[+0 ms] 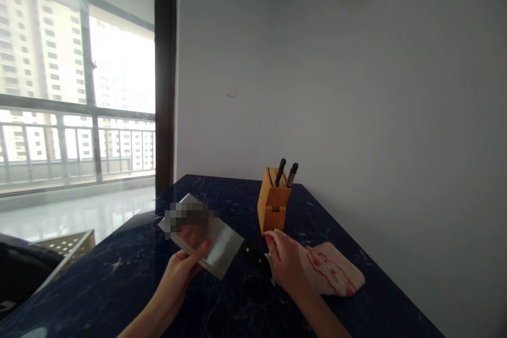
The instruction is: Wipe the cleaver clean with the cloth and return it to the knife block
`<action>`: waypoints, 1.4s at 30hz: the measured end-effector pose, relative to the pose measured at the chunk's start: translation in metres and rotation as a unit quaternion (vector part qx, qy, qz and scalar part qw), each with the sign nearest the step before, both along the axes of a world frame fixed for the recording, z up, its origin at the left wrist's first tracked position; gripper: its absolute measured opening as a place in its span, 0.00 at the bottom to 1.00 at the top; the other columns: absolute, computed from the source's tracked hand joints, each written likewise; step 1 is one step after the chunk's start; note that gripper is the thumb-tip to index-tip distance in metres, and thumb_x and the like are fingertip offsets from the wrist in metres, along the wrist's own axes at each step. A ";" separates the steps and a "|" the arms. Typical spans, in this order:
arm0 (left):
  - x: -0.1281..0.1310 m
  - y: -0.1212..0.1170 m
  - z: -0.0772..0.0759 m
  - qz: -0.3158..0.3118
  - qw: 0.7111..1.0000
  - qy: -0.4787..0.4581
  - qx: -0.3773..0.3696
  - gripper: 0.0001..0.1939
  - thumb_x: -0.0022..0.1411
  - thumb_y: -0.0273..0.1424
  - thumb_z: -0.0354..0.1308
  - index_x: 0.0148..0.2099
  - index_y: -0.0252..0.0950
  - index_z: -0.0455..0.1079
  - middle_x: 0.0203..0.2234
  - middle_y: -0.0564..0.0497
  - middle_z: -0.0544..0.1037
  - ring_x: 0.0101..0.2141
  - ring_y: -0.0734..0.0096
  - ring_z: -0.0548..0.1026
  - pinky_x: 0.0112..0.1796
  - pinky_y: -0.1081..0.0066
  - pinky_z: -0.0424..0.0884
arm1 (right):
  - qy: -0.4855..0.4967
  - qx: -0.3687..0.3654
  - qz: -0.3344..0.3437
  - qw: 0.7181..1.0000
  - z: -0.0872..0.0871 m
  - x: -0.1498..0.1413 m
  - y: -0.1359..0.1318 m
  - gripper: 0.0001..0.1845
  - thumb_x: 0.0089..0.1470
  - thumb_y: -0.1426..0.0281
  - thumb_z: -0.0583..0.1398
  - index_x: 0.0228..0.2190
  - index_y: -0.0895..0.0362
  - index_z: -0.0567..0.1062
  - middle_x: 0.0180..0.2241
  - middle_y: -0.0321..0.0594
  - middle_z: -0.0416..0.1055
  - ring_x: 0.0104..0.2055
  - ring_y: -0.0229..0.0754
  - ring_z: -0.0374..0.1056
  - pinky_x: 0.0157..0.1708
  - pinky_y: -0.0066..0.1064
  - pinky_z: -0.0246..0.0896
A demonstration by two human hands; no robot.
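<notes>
A broad steel cleaver point(216, 243) is held flat above the dark marble table point(119, 280). My right hand point(287, 264) is closed round its black handle point(253, 256). My left hand point(180, 269) steadies the blade from below, thumb pressed on the blade's near edge and fingers hidden under it. Part of the blade is blurred out. A wooden knife block point(272, 203) stands just behind the cleaver with two dark-handled tools in its slots.
A white cloth with red markings point(330, 269) lies on the table by my right wrist. The grey wall runs along the table's right side. A dark post and large windows stand to the left. A slatted crate point(67, 245) sits on the floor left of the table.
</notes>
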State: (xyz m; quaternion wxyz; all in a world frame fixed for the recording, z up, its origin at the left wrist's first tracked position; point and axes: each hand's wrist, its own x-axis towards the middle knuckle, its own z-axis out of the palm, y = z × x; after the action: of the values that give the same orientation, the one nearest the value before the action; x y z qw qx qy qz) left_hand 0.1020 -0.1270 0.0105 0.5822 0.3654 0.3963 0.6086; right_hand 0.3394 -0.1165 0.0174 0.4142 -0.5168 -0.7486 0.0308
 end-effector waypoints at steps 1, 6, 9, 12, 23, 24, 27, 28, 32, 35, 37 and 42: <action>-0.002 0.002 -0.002 0.013 1.000 -0.003 -0.005 0.12 0.45 0.31 0.66 0.34 0.31 0.75 0.28 0.48 0.81 0.34 0.61 0.78 0.37 0.71 0.73 | -0.002 0.008 -0.018 1.000 0.000 0.002 0.001 0.14 0.58 0.68 0.46 0.36 0.54 0.70 0.34 0.39 0.70 0.40 0.41 0.65 0.42 0.33 0.53; -0.009 0.010 -0.010 0.054 0.998 -0.014 -0.024 0.12 0.47 0.29 0.66 0.35 0.29 0.74 0.30 0.47 0.81 0.35 0.62 0.77 0.38 0.73 0.74 | -0.080 -0.017 -0.100 0.992 -0.002 0.002 -0.001 0.08 0.53 0.71 0.50 0.28 0.56 0.67 0.30 0.40 0.70 0.35 0.42 0.66 0.35 0.30 0.54; -0.010 0.011 -0.011 0.063 0.997 -0.019 -0.035 0.12 0.47 0.28 0.66 0.35 0.28 0.74 0.30 0.45 0.80 0.35 0.61 0.78 0.38 0.72 0.74 | -0.142 -0.093 -0.136 0.976 -0.005 -0.004 -0.005 0.06 0.54 0.70 0.50 0.30 0.56 0.67 0.28 0.40 0.72 0.31 0.43 0.68 0.30 0.30 0.53; -0.010 0.012 -0.012 0.066 0.996 -0.017 -0.050 0.12 0.47 0.26 0.66 0.36 0.28 0.74 0.31 0.44 0.80 0.35 0.61 0.78 0.38 0.71 0.75 | -0.167 -0.138 -0.163 0.963 -0.007 -0.007 -0.007 0.08 0.55 0.69 0.49 0.35 0.57 0.66 0.29 0.44 0.73 0.32 0.45 0.69 0.27 0.30 0.52; -0.008 0.012 -0.015 0.050 0.997 -0.001 -0.058 0.13 0.47 0.28 0.66 0.37 0.27 0.73 0.33 0.43 0.80 0.37 0.60 0.77 0.41 0.70 0.74 | -0.163 -0.179 -0.158 0.957 -0.010 -0.003 -0.010 0.07 0.49 0.71 0.52 0.30 0.58 0.69 0.30 0.47 0.74 0.33 0.46 0.70 0.27 0.30 0.54; -0.008 0.012 -0.016 0.047 0.997 -0.002 -0.057 0.13 0.47 0.28 0.66 0.37 0.27 0.73 0.33 0.43 0.80 0.37 0.60 0.77 0.41 0.70 0.74 | -0.157 -0.184 -0.157 0.958 -0.011 -0.002 -0.009 0.06 0.47 0.73 0.52 0.29 0.57 0.69 0.29 0.45 0.74 0.32 0.45 0.70 0.26 0.30 0.53; -0.008 0.012 -0.017 0.040 0.998 -0.006 -0.048 0.13 0.47 0.28 0.66 0.36 0.28 0.73 0.33 0.43 0.80 0.37 0.60 0.77 0.41 0.71 0.73 | -0.142 -0.201 -0.150 0.958 -0.009 0.002 -0.008 0.07 0.44 0.76 0.53 0.27 0.55 0.69 0.27 0.41 0.74 0.30 0.43 0.69 0.25 0.28 0.51; -0.008 0.012 -0.017 0.037 0.998 -0.007 -0.045 0.13 0.47 0.29 0.66 0.36 0.28 0.73 0.33 0.43 0.80 0.38 0.60 0.77 0.41 0.71 0.73 | -0.139 -0.202 -0.152 0.957 -0.006 0.003 -0.008 0.07 0.44 0.76 0.53 0.26 0.55 0.69 0.26 0.41 0.73 0.29 0.43 0.69 0.24 0.28 0.51; -0.007 0.010 -0.015 0.012 0.999 -0.005 -0.044 0.14 0.47 0.30 0.66 0.37 0.29 0.73 0.34 0.44 0.80 0.38 0.59 0.76 0.42 0.70 0.73 | -0.125 -0.176 -0.172 0.961 0.003 0.004 -0.009 0.06 0.45 0.75 0.52 0.27 0.55 0.68 0.26 0.41 0.72 0.30 0.43 0.68 0.26 0.29 0.52; -0.002 0.006 -0.013 -0.009 0.999 -0.005 -0.048 0.16 0.47 0.32 0.66 0.38 0.30 0.73 0.34 0.44 0.80 0.38 0.57 0.76 0.41 0.67 0.73 | -0.084 -0.136 -0.167 0.973 0.005 0.003 -0.007 0.05 0.45 0.76 0.52 0.26 0.55 0.66 0.26 0.40 0.71 0.30 0.41 0.67 0.27 0.28 0.53; 0.002 0.004 -0.013 -0.007 0.999 -0.005 -0.049 0.16 0.47 0.33 0.66 0.39 0.30 0.73 0.33 0.44 0.80 0.38 0.56 0.77 0.41 0.66 0.73 | -0.042 -0.113 -0.144 0.982 0.002 0.000 -0.004 0.05 0.44 0.77 0.52 0.24 0.55 0.64 0.25 0.38 0.69 0.28 0.39 0.66 0.27 0.27 0.52; 0.008 0.003 -0.020 0.028 0.999 0.001 -0.046 0.17 0.47 0.33 0.66 0.39 0.29 0.73 0.32 0.44 0.80 0.37 0.58 0.77 0.41 0.67 0.72 | 0.038 -0.091 -0.065 0.993 -0.006 -0.006 -0.001 0.06 0.41 0.78 0.52 0.24 0.55 0.63 0.22 0.34 0.66 0.26 0.38 0.64 0.27 0.26 0.53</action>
State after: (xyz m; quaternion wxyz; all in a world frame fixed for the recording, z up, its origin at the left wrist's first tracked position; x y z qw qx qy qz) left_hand 0.1100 -0.1243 -0.0093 0.5807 0.3274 0.4350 0.6052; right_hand 0.3334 -0.1174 0.0117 0.3944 -0.5982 -0.6915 0.0919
